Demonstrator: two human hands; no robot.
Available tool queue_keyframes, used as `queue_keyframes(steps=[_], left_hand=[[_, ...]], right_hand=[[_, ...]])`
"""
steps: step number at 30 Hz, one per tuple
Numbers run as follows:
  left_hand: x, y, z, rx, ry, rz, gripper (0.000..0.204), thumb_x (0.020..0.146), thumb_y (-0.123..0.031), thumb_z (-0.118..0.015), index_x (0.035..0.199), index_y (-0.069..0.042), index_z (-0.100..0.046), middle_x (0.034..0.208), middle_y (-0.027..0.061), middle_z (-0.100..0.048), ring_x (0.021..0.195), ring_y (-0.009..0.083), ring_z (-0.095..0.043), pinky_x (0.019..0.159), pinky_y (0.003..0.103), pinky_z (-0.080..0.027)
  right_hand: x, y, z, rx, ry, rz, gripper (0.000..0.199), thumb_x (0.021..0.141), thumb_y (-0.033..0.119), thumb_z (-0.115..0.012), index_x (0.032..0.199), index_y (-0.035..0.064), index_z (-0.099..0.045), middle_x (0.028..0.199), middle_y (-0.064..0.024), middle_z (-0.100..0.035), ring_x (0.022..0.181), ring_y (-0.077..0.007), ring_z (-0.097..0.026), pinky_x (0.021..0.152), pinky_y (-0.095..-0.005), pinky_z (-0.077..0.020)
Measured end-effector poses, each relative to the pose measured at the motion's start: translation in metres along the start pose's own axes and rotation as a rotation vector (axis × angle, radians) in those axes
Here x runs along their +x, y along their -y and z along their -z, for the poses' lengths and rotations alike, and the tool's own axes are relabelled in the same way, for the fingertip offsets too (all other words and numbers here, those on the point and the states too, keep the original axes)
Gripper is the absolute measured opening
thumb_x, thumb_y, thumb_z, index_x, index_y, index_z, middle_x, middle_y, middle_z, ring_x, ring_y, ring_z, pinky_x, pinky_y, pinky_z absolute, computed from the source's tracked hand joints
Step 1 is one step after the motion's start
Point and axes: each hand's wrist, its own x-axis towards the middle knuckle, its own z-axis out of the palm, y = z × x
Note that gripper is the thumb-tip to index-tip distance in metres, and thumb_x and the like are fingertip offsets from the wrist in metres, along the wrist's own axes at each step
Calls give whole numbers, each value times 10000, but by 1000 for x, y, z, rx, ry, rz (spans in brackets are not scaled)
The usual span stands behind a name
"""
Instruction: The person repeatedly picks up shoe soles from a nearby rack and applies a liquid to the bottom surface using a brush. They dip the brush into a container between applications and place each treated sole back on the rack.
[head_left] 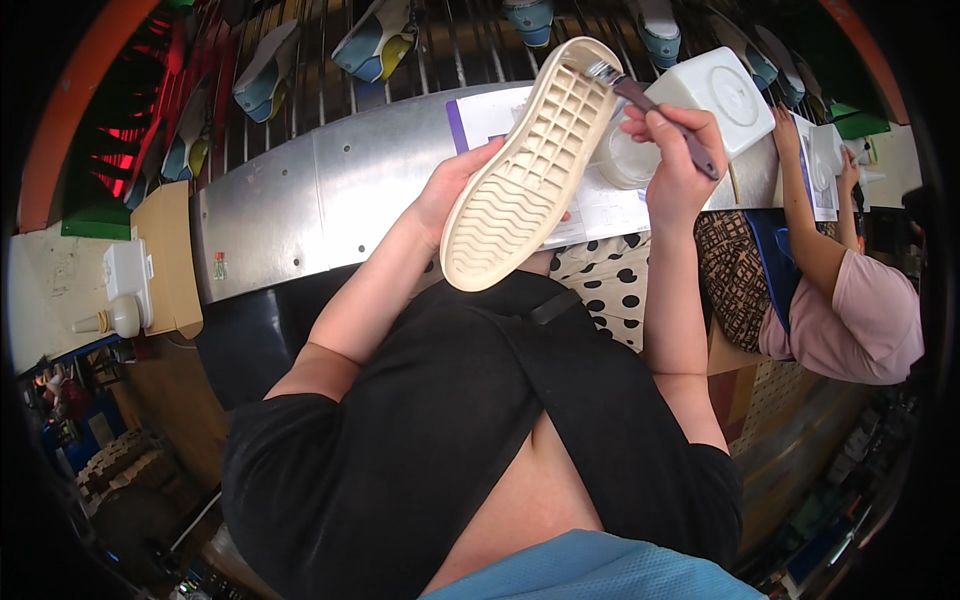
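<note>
A cream-coloured shoe sole (535, 150) is held up tilted, its inner side with a square grid and wavy ribs facing me. My left hand (455, 190) grips it by its left edge, the fingers partly hidden behind it. In my right hand (680, 165) is a paintbrush (650, 108) with a dark brown handle. Its bristle end reaches inside the rim at the far right end of the sole. Below the brush, a translucent round tub (630, 160) stands on the bench, partly hidden by my right hand.
Beside the tub, a white plastic jug (715, 98) lies tilted. White papers (492, 112) lie on the metal bench (290, 200). Beyond it, shoes (375, 40) sit on a roller conveyor (300, 90). A co-worker (845, 300) works at the right; a cardboard piece (170, 260) stands at the left.
</note>
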Motion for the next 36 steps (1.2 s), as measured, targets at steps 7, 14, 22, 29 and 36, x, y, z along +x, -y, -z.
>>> queue_keyframes(steps=[7, 14, 22, 29, 36], left_hand=[[-1, -15, -5, 153, -154, -135, 554, 1081, -385, -365, 1409, 41, -498, 1298, 223, -637, 1129, 334, -676, 974, 417, -563], [-18, -40, -11, 507, -331, -385, 545, 1059, -426, -433, 1375, 5, -538, 1215, 163, -682, 1039, 208, -709, 871, 339, -598], [-33, -48, -20, 347, -152, -355, 627, 1077, -444, -296, 1497, 12, -387, 1389, 247, -555, 1214, 388, -604, 980, 471, -563], [-16, -14, -23, 50, 25, -148, 675, 1066, -505, -275, 1554, -42, -327, 1490, 277, -451, 1294, 552, -487, 969, 647, -509], [-5, -11, -25, 80, 42, -164, 696, 1059, -522, -280, 1560, -39, -308, 1491, 265, -456, 1298, 539, -490, 983, 631, -505]], right_hand=[[-15, 2, 6, 80, -42, -5, 114, 883, -53, -623, 992, -72, -595, 845, -200, -705, 794, -309, -754, 676, -323, -591], [-15, 11, 20, 151, 12, -2, 110, 879, -44, -616, 985, -65, -596, 833, -211, -706, 750, -311, -748, 681, -322, -583], [-10, 18, 7, 266, 54, 0, 121, 895, -15, -619, 1008, -54, -599, 838, -217, -712, 758, -314, -748, 690, -341, -575], [10, 9, -17, 249, 102, 16, 148, 895, -11, -623, 1035, -49, -594, 871, -242, -725, 744, -285, -746, 674, -325, -566], [-2, 4, -23, 149, 195, -34, 78, 860, -46, -634, 935, -59, -618, 862, -211, -724, 714, -247, -732, 678, -315, -577]])
